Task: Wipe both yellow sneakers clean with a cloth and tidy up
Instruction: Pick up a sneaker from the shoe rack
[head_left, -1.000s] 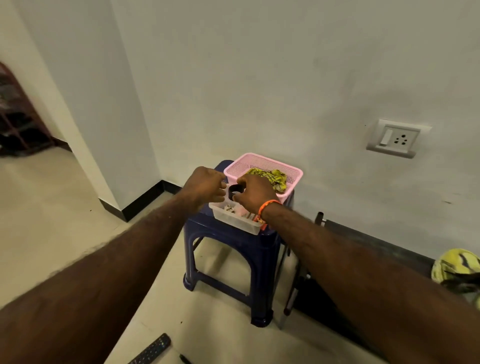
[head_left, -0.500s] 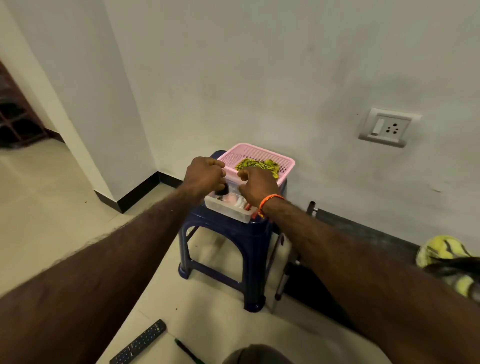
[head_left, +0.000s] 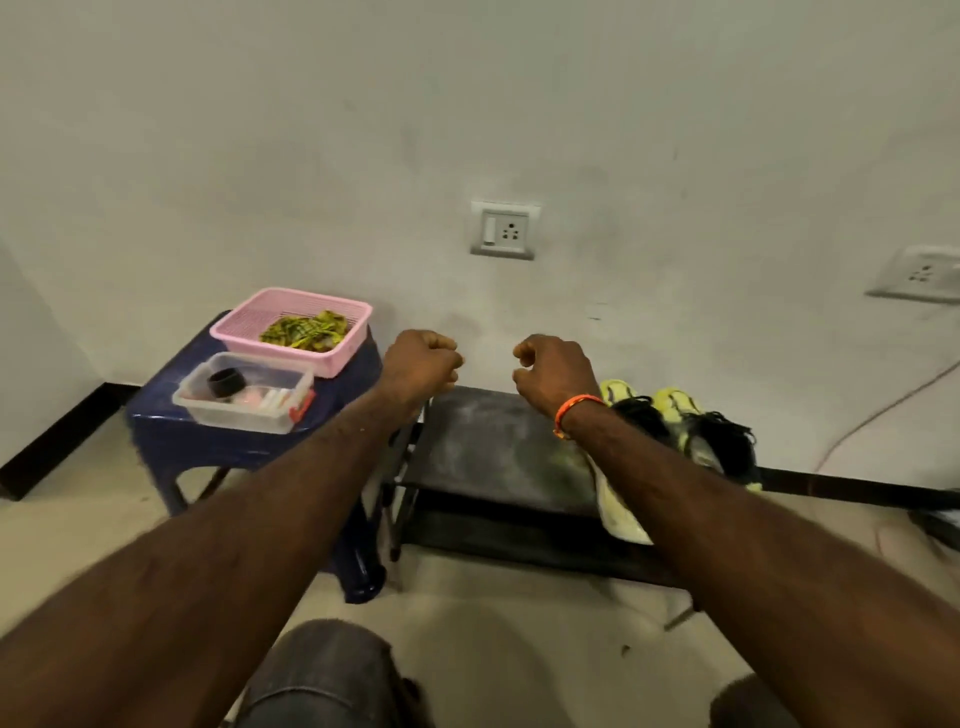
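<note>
Two yellow sneakers (head_left: 675, 415) with black laces stand on the right part of a low black rack (head_left: 488, 447); my right forearm hides part of the nearer one. A yellow-green cloth (head_left: 306, 330) lies crumpled in a pink basket (head_left: 234, 325) on a blue stool (head_left: 161, 410). In front of the basket sits a clear plastic box (head_left: 244, 410) with a small black container (head_left: 226, 382) inside. My left hand (head_left: 421, 364) and my right hand (head_left: 553, 369) hover above the rack's left part, both loosely curled and holding nothing.
A white wall with two sockets (head_left: 503, 230) rises right behind the rack and stool. A thin cable (head_left: 878, 410) runs down the wall at the right. My knees (head_left: 322, 675) show at the bottom over the tiled floor.
Both hands have left the clear box on the stool and moved right, over the rack. The black container now sits in the box. My view has swung right, showing the sneakers.
</note>
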